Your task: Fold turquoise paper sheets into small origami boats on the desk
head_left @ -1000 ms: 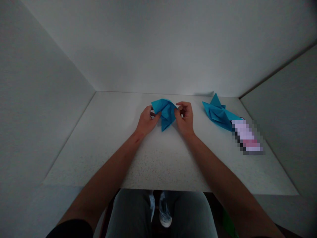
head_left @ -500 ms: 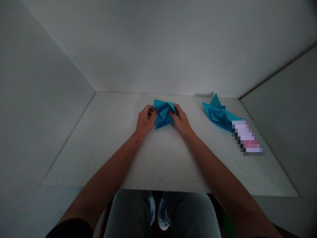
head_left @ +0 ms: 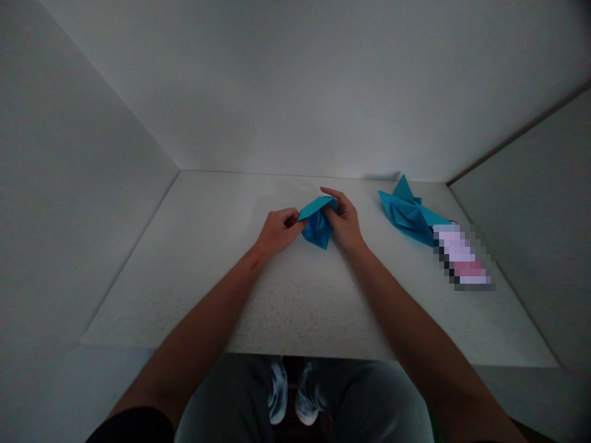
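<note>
A folded piece of blue paper (head_left: 317, 229) is held between my two hands, near the middle of the table. My left hand (head_left: 279, 230) pinches its left corner between thumb and fingers. On the other side, my right hand (head_left: 344, 219) grips the right edge, thumb in front and the index finger stretched out above the paper. A light flap runs along the top, and a darker pocket-like part hangs below it. The fingers behind the paper are partly hidden.
To the right on the white table (head_left: 295, 307) lies a blue origami boat (head_left: 409, 212). A pixelated, phone-like object (head_left: 462, 255) touches or overlaps its right end. White walls (head_left: 295, 92) close off the back and both sides.
The blue paper has turned and shifted slightly right, its top edge now slanting. My right hand has moved right, with its index finger lifted off. My left hand still pinches the left side.
</note>
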`<state>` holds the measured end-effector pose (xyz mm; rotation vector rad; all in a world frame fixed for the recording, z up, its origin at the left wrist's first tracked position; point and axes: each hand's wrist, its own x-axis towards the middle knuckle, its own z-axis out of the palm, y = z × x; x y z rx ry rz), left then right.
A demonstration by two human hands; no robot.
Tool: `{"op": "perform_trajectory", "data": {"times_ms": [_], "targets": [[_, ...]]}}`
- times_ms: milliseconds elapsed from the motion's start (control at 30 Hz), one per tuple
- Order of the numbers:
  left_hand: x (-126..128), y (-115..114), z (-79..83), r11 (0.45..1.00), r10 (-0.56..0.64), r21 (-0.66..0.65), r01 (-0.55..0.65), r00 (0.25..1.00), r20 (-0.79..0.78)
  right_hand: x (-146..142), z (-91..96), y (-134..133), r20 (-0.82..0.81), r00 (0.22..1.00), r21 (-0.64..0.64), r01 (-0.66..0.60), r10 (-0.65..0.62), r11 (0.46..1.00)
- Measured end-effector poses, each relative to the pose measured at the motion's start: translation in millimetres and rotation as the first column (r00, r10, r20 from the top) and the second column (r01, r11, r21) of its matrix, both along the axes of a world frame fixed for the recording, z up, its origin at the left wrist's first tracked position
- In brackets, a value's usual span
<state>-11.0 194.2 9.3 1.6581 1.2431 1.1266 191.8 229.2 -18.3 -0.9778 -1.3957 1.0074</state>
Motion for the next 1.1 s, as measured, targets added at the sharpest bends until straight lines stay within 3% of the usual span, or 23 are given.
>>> {"op": "perform_trajectory", "data": {"times_ms": [167,300,400,500,700,800,900,1000,1100], "targets": [[-2,4,-3.0,0.996,0.037,-0.089,-0.026,0.991,0.125,3,-0.2,1,-0.033,0.994,0.033,-0.102,0.103,0.994],[-2,6,1.7,0.996,0.058,-0.080,-0.042,0.976,0.211,9,8.7,-3,0.126,0.977,0.080,-0.182,0.171,0.980],[-1,5,3.8,0.994,0.073,-0.094,-0.050,0.963,0.260,17,18.4,-5,0.267,0.959,0.201,-0.155,0.098,0.967],[-2,8,-0.3,0.993,0.099,-0.089,-0.074,0.940,0.328,23,22.8,-5,0.244,0.969,0.257,-0.095,0.031,0.962],[-7,19,-16.8,0.991,0.131,-0.068,-0.112,0.858,0.497,19,12.5,-1,0.027,0.993,-0.058,-0.115,0.116,0.992],[-3,22,-19.2,0.989,0.062,-0.144,0.030,0.806,0.589,15,10.3,-4,0.086,0.976,-0.149,-0.187,0.202,0.971],[1,20,-17.3,0.958,-0.058,-0.179,0.225,0.762,0.645,11,13.5,-8,0.204,0.969,-0.048,-0.130,0.137,0.990],[4,17,-16.1,0.946,-0.091,-0.182,0.267,0.762,0.641,10,19.3,-12,0.371,0.929,0.167,-0.053,-0.013,0.985],[6,15,-18.3,0.938,-0.104,-0.193,0.287,0.767,0.633,9,24.5,-16,0.520,0.854,0.274,-0.171,0.003,0.946]]}}
